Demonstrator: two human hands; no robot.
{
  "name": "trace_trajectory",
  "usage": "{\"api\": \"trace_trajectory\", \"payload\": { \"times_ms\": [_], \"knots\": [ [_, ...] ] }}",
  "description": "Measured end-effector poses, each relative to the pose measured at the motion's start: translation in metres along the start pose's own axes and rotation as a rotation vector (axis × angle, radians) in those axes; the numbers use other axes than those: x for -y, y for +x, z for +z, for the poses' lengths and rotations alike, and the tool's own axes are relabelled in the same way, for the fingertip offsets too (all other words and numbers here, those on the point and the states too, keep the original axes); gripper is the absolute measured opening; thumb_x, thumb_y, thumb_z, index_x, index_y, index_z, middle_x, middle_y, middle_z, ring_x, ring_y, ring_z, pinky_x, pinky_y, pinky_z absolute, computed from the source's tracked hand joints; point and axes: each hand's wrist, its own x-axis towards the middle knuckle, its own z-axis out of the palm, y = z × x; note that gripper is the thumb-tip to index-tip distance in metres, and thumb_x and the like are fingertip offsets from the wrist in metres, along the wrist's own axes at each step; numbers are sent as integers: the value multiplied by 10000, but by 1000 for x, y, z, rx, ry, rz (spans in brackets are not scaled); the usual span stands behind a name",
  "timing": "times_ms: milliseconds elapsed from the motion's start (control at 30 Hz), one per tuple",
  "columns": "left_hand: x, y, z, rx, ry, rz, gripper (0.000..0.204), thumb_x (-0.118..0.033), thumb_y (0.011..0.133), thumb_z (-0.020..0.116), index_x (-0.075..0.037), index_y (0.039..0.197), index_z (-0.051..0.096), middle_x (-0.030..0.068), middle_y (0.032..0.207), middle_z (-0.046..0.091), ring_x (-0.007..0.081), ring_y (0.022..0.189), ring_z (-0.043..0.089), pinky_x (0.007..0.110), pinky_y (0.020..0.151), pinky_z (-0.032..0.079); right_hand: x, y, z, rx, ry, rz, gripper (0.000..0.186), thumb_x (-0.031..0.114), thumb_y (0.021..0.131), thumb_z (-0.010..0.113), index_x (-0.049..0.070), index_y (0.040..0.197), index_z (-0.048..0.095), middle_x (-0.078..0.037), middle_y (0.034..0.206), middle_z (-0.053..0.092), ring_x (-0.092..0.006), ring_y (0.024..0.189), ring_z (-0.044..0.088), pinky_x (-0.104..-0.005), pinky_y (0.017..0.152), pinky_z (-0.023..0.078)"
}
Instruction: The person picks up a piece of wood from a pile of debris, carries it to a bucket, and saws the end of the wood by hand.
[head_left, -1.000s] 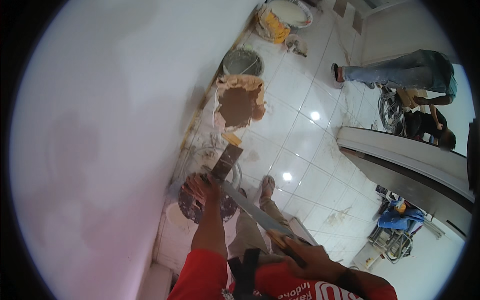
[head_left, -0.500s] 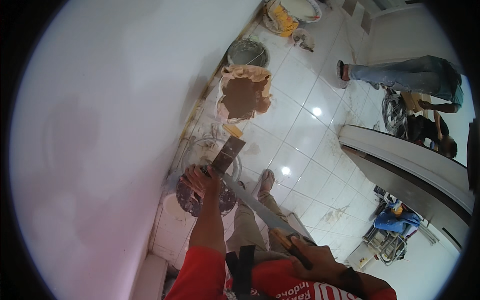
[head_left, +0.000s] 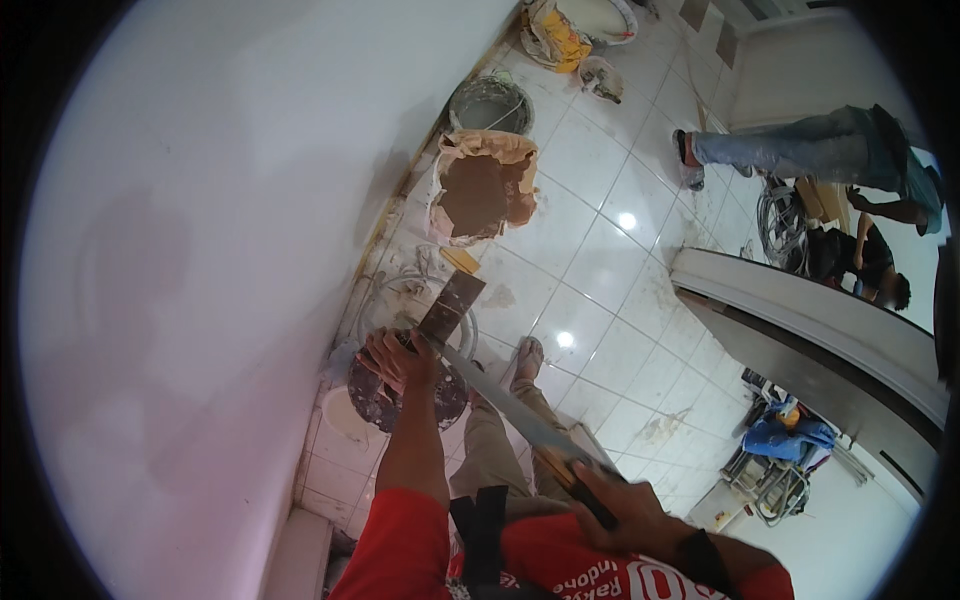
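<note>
My right hand (head_left: 622, 512) is closed round the handle of a handsaw (head_left: 515, 412). Its long blade slants up and left to the near end of a dark brown board (head_left: 453, 305). My left hand (head_left: 400, 360) grips that end, fingers bent over it, close beside the blade's tip. Beneath the hand is a round, dark, paint-spattered top (head_left: 368, 398), perhaps a stool or an upturned bucket. The board's other end sticks out past it, over a pale ring-shaped item (head_left: 470, 325). How deep the blade sits in the board cannot be made out.
A paper sack of grey-brown powder (head_left: 478, 195) and a bucket of grey mix (head_left: 490, 105) stand along the white wall (head_left: 230, 200). A yellow block (head_left: 460, 260) lies by the sack. At right are a co-worker's legs (head_left: 780, 150), another person, coiled cable (head_left: 785, 225) and a ledge (head_left: 800, 345).
My view has shifted slightly, so the floor things sit a little further left. My hands keep their hold on saw and board. The standing co-worker's upper body has moved a little.
</note>
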Motion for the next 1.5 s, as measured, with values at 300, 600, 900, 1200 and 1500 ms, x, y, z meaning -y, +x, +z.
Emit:
{"api": "trace_trajectory", "payload": {
  "times_ms": [300,600,900,1200,1500],
  "knots": [
    [15,-1,13,-60,3,-31,485,-386,900,668,-32,1216,570,149,1365,538,359,1429,378,641,1234,87,-9,42,23,253,-127,140,650,340,954,654,132,1528,431,-223,1025,729,-396,841,736,-451,747,603],
    [-5,-1,-13,172,-14,-30,493,-398,904,636,-28,1221,556,170,1394,529,375,1465,339,634,1240,66,-8,118,61,255,-184,106,615,314,954,668,98,1498,480,-241,961,718,-402,809,734,-441,738,588],
    [-4,-10,-17,234,-79,239,583,-413,897,643,-34,1330,550,191,1459,494,381,1501,284,613,1249,8,-20,83,71,74,282,325,607,268,966,688,14,1478,484,-125,725,688,-212,625,691,-333,600,539],
    [0,-4,-12,139,-77,153,537,-382,922,609,-44,1336,558,173,1453,499,373,1483,309,617,1248,34,-3,101,74,54,109,116,603,328,952,666,1,1438,521,-181,718,672,-342,571,673,-436,573,542],
    [-4,3,-3,13,-18,-7,486,-406,944,593,-51,1275,581,157,1419,510,381,1455,337,649,1224,85,-43,90,71,144,35,77,634,351,956,651,25,1470,477,-211,852,707,-393,706,704,-484,652,562]
  ]
}}
